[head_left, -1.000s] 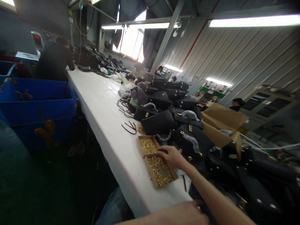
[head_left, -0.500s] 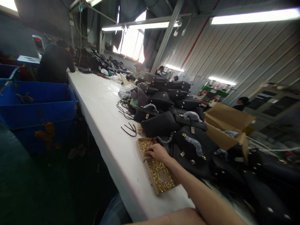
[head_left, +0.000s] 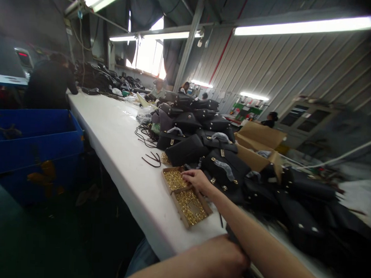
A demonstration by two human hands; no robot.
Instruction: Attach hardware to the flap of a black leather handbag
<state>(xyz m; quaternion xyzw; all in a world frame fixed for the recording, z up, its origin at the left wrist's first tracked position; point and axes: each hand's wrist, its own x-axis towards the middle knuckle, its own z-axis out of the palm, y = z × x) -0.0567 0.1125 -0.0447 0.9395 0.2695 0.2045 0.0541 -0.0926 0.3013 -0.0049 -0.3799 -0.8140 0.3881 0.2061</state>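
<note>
A shallow cardboard tray (head_left: 176, 200) with two compartments of small gold metal pieces (head_left: 187, 202) lies on the white table (head_left: 135, 173). Over the right edge of its far compartment is my right hand (head_left: 198, 181), fingertips pinched together at the gold pieces; whatever they hold is too small to make out. My left hand (head_left: 227, 256) is near the bottom of the view, under my right forearm, closed beside a dark strap-like item that it partly hides. Black bags (head_left: 225, 166) with gold fittings and wrapped handles are piled just beyond the tray.
Dark cords (head_left: 152, 159) lie left of the bags. An open cardboard box (head_left: 260, 137) stands behind the pile. Blue bins (head_left: 36, 142) are left of the table. A person in dark clothing (head_left: 50, 83) leans at the far left; other people are farther back.
The view has shifted, so the surroundings sit farther left. My right hand has moved to the far compartment's right edge. My left hand shows more fully, with a dark item beside it.
</note>
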